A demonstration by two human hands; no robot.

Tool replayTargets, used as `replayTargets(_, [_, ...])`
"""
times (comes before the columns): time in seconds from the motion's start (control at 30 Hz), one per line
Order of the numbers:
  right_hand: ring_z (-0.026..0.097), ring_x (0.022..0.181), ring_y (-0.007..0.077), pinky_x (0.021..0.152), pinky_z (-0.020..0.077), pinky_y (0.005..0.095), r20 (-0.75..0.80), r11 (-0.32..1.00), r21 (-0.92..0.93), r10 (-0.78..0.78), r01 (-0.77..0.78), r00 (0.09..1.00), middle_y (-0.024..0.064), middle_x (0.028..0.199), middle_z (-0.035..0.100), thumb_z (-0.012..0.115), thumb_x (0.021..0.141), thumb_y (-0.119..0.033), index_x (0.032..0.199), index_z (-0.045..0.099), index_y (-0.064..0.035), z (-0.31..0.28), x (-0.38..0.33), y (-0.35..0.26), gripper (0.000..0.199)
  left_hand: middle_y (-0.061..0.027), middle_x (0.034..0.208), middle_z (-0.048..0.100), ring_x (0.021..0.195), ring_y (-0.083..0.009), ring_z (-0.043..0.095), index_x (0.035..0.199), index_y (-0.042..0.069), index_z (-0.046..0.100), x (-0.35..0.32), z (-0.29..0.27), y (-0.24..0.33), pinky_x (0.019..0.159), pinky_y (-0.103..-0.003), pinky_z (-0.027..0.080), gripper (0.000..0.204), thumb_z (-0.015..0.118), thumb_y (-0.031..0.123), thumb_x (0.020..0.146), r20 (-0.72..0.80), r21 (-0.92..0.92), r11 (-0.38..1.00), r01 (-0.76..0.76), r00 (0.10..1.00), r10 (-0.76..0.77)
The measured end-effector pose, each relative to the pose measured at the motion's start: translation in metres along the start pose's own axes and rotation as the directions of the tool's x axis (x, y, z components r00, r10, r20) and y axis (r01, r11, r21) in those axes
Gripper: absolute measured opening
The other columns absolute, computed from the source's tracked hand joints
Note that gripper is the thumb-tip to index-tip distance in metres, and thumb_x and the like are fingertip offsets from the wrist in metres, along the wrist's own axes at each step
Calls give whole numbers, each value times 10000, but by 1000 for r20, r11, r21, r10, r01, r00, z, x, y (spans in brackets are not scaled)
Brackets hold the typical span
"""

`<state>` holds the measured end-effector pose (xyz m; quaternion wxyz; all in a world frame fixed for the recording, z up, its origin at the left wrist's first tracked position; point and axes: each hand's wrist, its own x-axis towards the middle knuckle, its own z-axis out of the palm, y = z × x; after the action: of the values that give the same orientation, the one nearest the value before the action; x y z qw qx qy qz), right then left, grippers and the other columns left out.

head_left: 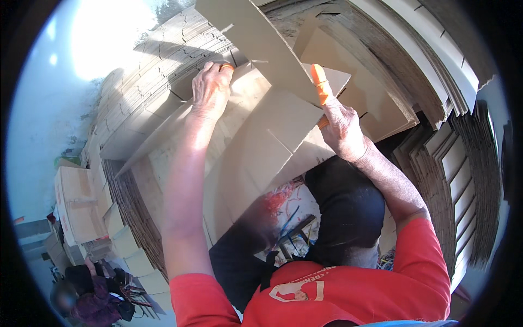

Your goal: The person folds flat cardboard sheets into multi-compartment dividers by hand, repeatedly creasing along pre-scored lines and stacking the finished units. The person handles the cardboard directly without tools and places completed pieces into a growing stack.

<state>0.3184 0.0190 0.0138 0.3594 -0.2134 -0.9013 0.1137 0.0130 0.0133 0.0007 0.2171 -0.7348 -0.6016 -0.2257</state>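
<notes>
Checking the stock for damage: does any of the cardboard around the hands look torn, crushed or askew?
Nothing looks torn or crushed. The left hand and right hand grip a flat slotted cardboard blank. The cardboard stacks alongside lean and fan unevenly, though the fisheye bends edges.

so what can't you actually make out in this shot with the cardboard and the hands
- Left hand, head view: its fingertips curl behind the folded cardboard blank, so the grip is hidden.
- Right hand: its palm is hidden; only an orange finger cover shows clearly.
- Upper left: sun glare washes out the wall.
- Lower left: another person sits small and blurred near the fisheye rim.
- Floor by the knees: the coloured strips are partly covered by dark trousers.
</notes>
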Motion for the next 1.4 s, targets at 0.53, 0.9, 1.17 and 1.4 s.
replayTargets(0.53, [681,810,338,704,597,389,178,953,-215,254,-214,951,210,1065,617,574,710,118,1485,291,-45,2,-7,-1,841,-131,835,631,761,-289,608,888,6,623,6,-58,97,618,-361,507,224,644,-81,683,-207,-407,900,-158,975,77])
replayTargets(0.9, [655,726,348,635,583,386,87,993,-90,81,-73,993,201,1016,617,618,714,73,1437,342,-14,1,-22,5,779,-146,958,644,966,-322,588,1004,12,611,25,-27,-30,820,-410,486,509,863,289,660,115,154,936,317,935,-336])
replayTargets(1.17, [647,659,318,555,562,369,92,1000,-27,18,-16,996,192,1016,617,597,704,100,1462,313,-31,4,-20,1,820,-94,951,623,982,-273,572,971,56,648,9,21,-55,823,-401,479,278,765,166,744,98,217,952,216,965,-242])
replayTargets(1.4, [628,612,305,522,542,364,41,999,-14,-29,29,999,167,964,613,598,688,107,1459,326,-35,4,-21,2,829,-111,834,639,848,-293,610,898,63,666,1,11,-46,730,-421,513,210,748,37,708,-117,25,988,151,982,-147])
